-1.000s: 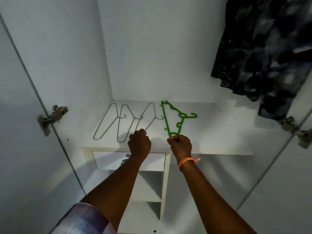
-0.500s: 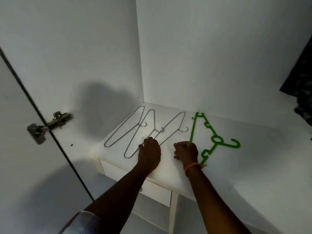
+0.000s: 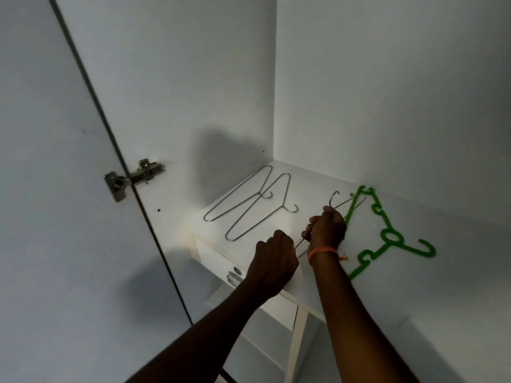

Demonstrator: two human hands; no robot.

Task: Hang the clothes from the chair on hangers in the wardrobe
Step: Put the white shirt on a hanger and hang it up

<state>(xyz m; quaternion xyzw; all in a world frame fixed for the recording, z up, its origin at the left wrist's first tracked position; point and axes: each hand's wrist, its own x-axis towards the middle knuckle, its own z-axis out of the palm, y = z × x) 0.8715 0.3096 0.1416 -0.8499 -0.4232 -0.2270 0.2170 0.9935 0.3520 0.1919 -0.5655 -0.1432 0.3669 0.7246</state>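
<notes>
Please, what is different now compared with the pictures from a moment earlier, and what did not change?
The third wire hanger was lying flat on the shelf; now both hands have lifted it. The right hand grips it near the hook and the left hand holds the wire lower down. The two other wire hangers and the green hanger stayed flat in their places.

Dim, cool light falls from behind the viewer, casting a broad soft shadow on the wardrobe's left wall (image 3: 221, 150), while the frame is slightly soft and grainy, its door edge (image 3: 121, 167) bowed by wide-angle distortion.
</notes>
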